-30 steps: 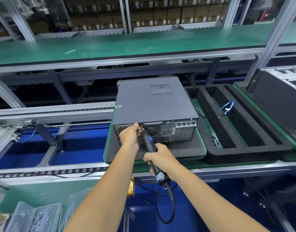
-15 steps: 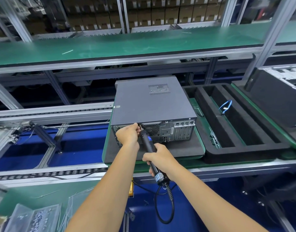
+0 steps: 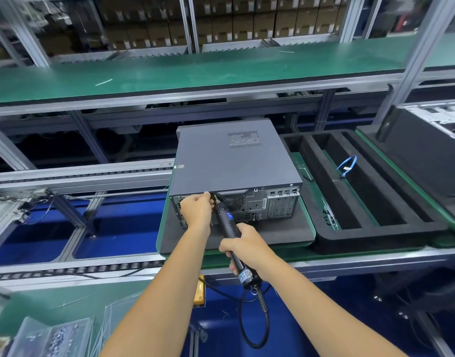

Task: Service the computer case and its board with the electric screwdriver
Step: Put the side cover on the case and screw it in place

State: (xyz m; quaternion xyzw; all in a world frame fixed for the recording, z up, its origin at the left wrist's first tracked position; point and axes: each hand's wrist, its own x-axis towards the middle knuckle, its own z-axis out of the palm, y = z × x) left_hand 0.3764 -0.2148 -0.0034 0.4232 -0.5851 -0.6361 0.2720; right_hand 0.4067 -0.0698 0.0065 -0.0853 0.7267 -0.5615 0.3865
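Head view: green conveyor bench; right hand grips screwdriver, left hand pinching its tip.

black foam tray | blue cable inside | screw box

A green desk with a metal front rail carries a dark foam pad, and the computer case lies flat on that pad. Just right of it on the same desk sits a black foam tray with long channels; a blue cable lies in one channel. Farther back, a long green shelf runs left to right, bearing a thin white strip.
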